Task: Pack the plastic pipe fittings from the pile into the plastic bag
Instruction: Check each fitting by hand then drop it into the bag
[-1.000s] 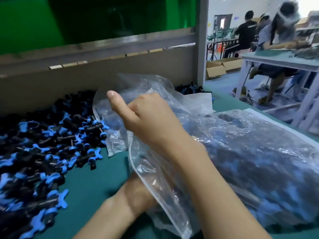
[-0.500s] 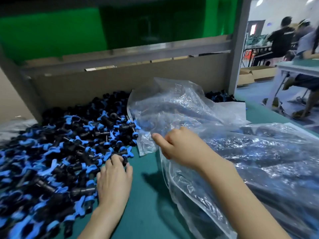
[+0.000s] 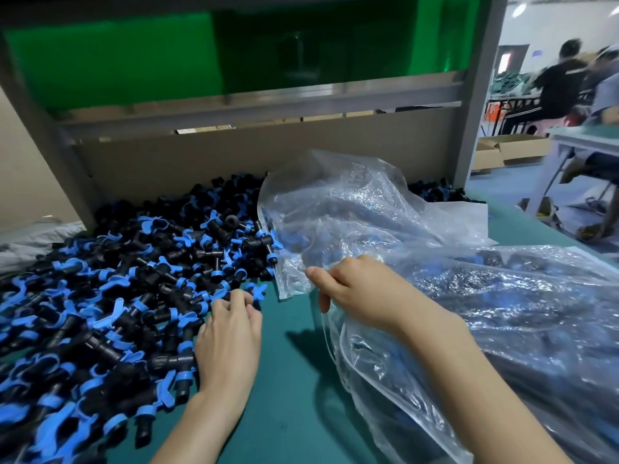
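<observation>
Moved: our left hand [image 3: 227, 339], flat on the pile [image 3: 117, 296] earlier, now curls its fingers [image 3: 234, 301] at the pile's edge; we cannot tell if they grip a fitting.
Right hand [image 3: 361, 296]: pinches the plastic bag [image 3: 378, 380] rim, keeping the mouth towards the pile.
Fittings: heaped on the surface [image 3: 294, 380], left of the bag.

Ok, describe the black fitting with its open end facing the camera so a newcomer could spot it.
Start at the cardboard wall behind the green table; the pile of black-and-blue pipe fittings lies against it. Near the pile's back, just left of the crumpled clear plastic bag, sits the black fitting: its round open end faces the camera, while neighbours lie sideways.
</observation>
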Demonstrator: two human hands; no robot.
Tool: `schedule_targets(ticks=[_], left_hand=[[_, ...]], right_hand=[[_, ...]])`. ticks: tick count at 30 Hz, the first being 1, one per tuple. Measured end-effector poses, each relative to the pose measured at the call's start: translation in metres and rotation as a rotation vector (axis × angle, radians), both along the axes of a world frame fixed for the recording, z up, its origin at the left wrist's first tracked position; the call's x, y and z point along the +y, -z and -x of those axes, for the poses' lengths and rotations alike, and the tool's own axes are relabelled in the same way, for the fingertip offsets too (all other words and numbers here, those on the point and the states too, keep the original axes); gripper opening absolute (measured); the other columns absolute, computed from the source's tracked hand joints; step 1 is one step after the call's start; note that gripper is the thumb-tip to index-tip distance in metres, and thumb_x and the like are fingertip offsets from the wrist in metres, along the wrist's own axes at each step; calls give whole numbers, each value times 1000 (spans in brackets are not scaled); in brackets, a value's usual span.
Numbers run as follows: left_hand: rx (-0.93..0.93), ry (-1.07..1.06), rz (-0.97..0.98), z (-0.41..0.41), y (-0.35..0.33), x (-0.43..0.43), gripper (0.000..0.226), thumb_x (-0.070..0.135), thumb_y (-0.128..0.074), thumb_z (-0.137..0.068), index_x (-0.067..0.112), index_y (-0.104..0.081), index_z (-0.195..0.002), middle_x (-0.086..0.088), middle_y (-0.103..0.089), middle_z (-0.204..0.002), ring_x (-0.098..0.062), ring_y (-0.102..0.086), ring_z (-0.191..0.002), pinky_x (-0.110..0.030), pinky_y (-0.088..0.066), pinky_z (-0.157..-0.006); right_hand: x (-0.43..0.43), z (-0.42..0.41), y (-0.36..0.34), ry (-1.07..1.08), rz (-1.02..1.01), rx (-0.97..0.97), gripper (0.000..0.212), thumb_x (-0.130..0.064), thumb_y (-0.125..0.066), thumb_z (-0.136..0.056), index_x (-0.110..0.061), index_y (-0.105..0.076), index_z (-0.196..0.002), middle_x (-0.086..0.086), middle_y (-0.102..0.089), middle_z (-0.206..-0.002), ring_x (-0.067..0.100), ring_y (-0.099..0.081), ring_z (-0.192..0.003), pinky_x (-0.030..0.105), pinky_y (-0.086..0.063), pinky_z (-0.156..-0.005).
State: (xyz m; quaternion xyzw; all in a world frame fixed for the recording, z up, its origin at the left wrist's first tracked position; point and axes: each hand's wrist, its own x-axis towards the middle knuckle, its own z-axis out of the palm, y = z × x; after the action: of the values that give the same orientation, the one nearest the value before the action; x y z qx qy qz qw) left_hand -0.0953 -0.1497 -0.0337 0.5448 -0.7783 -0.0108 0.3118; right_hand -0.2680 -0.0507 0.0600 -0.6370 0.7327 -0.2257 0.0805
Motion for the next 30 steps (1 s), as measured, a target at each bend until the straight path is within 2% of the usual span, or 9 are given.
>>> schedule_targets(ticks=[3, 5, 8, 10, 12, 16, 22, 26, 30], left_hand=[[337, 126, 45, 0, -2, 4, 9, 31, -42, -99, 31, -51, -99, 9, -59, -78, -19, -53, -62, -35, -36, -55], [622, 286, -89, 6, -1, 9, 14, 37, -41, -100, 36, -55, -96, 10, -55, -62, -14, -48, -53, -36, -36, -51], [894, 372, -289, 18, -3, 18, 20, 34, -47, -102, 38, -66, -94, 12, -57, -62, -11, -48, -57, -29, -40, -52], [937, 376, -337, 21, -2, 19, 23, 32, -50, -101, 39, -69, -91, 14, -59, -64, -5, -51, -59, -17, -41, -53], [965, 367, -358, 19, -2, 17, 25, 30, -50, -101, 35, -71, -89, 10, -60, -67, -2, -52, -59, -12, -41, -52], [1019, 365, -399, 17, -3, 13, 25, 29, -51, -101, 27, -71, -87, 8, -60, -66, -3, -52, -56, -13, -43, -53], [1072, 387, -507, 19, -2, 12, 28, 34, -51, -100, 18, -70, -88, 12, -56, -58, -4, -50, -54, -14, -44, -52], [1072, 389, -525, 19, -2, 11, 31, 37, -51, -100, 17, -71, -87, 11, -56, -58, -5, -50, -53, -15, -45, -52], [1065, 384, -533, 19, -1, 9, 32, 41, -51, -99, 20, -72, -85, 10, -58, -60, -6, -50, -54, -15, -44, -52]], right_hand=[[-2, 2, 4, -16, -34, -12, 49, -52, -34, -103, -21, -69, -87, -3, -65, -60, 12, -61, -73, 35, -51, -84], [-3, 2, 8, -25, -87, -10, 38, -54, -38, -101, -23, -60, -99, -1, -72, -76, 17, -63, -83, 38, -52, -86], [-4, 5, 13, -14, -145, 0, 35, -56, -45, -98, -24, -53, -110, 4, -69, -97, 24, -61, -93, 38, -50, -87], [-4, 7, 14, -5, -154, 4, 33, -53, -48, -98, -23, -51, -112, 6, -66, -103, 26, -60, -94, 36, -48, -84], [-5, 9, 16, -1, -160, -5, 30, -49, -49, -99, -23, -48, -115, 7, -65, -104, 28, -58, -93, 36, -48, -82], [-6, 9, 19, 0, -197, 8, 26, -43, -47, -101, -27, -48, -121, 7, -64, -107, 29, -57, -96, 38, -47, -85], [-6, 9, 20, -28, -238, 7, 18, -37, -41, -104, -27, -52, -114, 6, -66, -109, 28, -59, -99, 40, -48, -89], [-6, 9, 21, -42, -259, 15, 9, -37, -38, -105, -31, -44, -101, 7, -66, -105, 28, -60, -96, 42, -48, -90], [-6, 10, 22, -44, -270, 0, 11, -37, -36, -106, -31, -45, -103, 6, -66, -105, 27, -60, -97, 44, -48, -91]])
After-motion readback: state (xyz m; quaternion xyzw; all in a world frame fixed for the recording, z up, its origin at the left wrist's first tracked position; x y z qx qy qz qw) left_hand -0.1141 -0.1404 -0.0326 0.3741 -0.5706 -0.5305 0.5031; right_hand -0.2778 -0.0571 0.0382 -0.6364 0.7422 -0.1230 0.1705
